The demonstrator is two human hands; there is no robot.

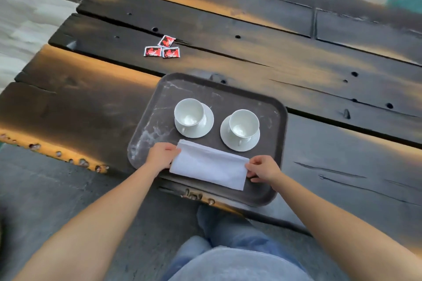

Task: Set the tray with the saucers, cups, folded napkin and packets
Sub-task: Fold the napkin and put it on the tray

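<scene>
Pinching the napkin [209, 165] at both short ends, I hold it flat along the near edge of the tray [148, 116]. My left hand [161, 155] curls round its left end, and my right hand [262, 169] nips its right end between thumb and fingers. Behind it the left cup [189, 112] sits on the left saucer [208, 122] and the right cup [243, 123] on the right saucer [227, 140]. Three packets [162, 48] lie clustered on the table [319, 64], well beyond the tray.
</scene>
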